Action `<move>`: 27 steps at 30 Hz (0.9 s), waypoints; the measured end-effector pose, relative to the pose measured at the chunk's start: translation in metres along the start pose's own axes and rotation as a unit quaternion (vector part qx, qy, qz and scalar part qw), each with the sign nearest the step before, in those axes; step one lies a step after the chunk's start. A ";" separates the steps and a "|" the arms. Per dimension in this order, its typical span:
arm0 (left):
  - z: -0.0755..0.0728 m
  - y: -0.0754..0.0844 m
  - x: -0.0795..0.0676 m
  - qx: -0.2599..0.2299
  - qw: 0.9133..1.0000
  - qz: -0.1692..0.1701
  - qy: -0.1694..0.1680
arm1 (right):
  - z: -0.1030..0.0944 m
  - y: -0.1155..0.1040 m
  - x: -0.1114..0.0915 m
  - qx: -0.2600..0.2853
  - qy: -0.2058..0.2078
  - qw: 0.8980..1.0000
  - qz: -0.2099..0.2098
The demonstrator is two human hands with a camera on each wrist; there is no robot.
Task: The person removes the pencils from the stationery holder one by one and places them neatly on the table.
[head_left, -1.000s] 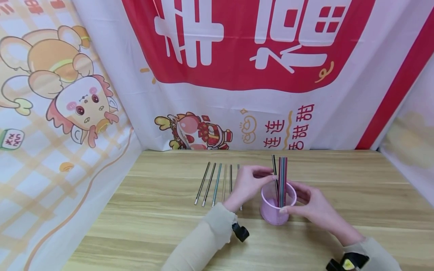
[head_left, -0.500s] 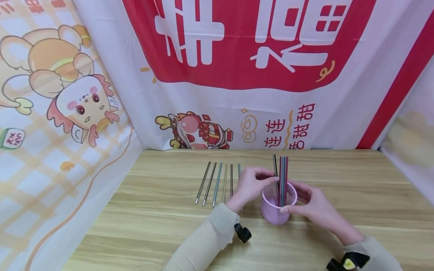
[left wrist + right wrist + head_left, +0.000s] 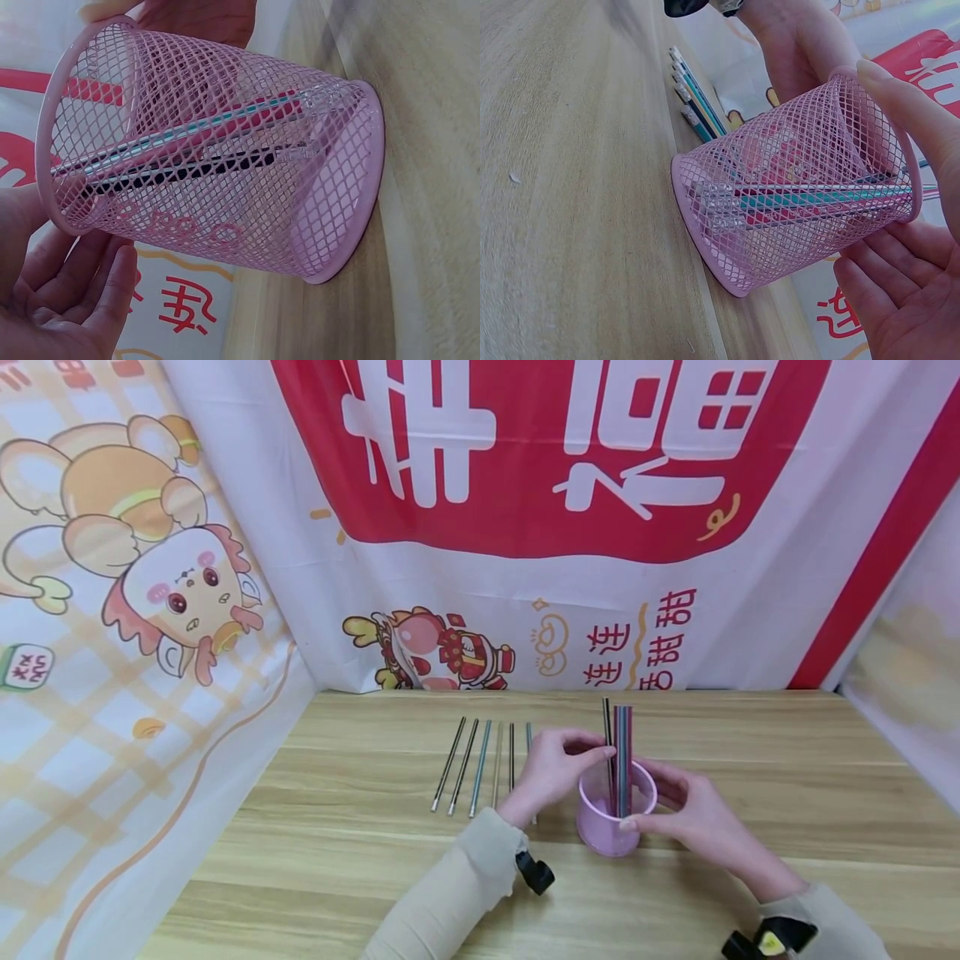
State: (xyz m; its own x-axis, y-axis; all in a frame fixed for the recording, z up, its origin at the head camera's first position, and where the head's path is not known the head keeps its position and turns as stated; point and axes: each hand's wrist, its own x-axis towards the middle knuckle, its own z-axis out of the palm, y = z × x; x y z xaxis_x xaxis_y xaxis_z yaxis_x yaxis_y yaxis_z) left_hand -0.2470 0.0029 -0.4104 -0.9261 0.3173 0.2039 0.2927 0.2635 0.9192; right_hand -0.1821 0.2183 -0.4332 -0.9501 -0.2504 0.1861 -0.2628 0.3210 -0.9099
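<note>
A pink mesh pen holder [image 3: 606, 840] stands upright on the table. Inside it, several coloured pencils [image 3: 623, 752] lean together, and a black pencil [image 3: 607, 727] stands just to their left. My left hand [image 3: 551, 768] pinches the black pencil near the rim, thumb in front, the other fingers partly hidden behind. On the right side, my right hand [image 3: 693, 814] grips the holder, thumb at the front of the rim and fingers behind. Through the mesh in the left wrist view, the pencils' lower ends [image 3: 315, 97] show close to the base.
Left of the holder lies a row of several pencils [image 3: 480, 764], black, blue and tan, the rightmost partly behind my left hand. The wooden table [image 3: 337, 860] meets a printed cloth [image 3: 525, 585] at the back. More printed cloth [image 3: 150, 735] hangs at the left.
The pencils in the holder have tipped slightly left, and the black pencil's top is a touch higher. Both hands stay almost where they were.
</note>
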 end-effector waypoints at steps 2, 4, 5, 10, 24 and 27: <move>-0.001 0.001 0.000 -0.003 1.000 -0.002 0.003 | 0.000 0.000 0.000 0.001 -0.001 1.000 0.001; -0.002 0.002 0.000 -0.008 1.000 -0.002 0.006 | -0.001 0.000 -0.001 0.000 -0.002 1.000 0.003; -0.003 0.002 0.001 -0.011 1.000 -0.003 0.009 | -0.001 -0.001 -0.001 0.001 -0.002 1.000 0.003; -0.006 0.004 0.002 -0.011 1.000 -0.003 0.026 | -0.001 -0.001 -0.001 0.008 -0.003 1.000 0.001; -0.019 0.015 0.004 -0.021 0.997 0.001 0.075 | -0.002 -0.001 -0.001 0.006 -0.007 1.000 0.006; -0.021 0.017 0.004 -0.048 0.995 -0.001 0.088 | -0.002 -0.001 -0.001 0.003 -0.006 1.000 0.007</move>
State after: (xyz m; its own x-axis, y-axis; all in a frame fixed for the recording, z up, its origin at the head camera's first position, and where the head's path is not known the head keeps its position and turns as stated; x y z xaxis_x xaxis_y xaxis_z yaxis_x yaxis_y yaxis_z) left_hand -0.2508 -0.0109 -0.3867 -0.9564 0.1508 0.2503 0.2748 0.1728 0.9458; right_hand -0.1813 0.2198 -0.4318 -0.9515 -0.2565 0.1695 -0.2490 0.3196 -0.9143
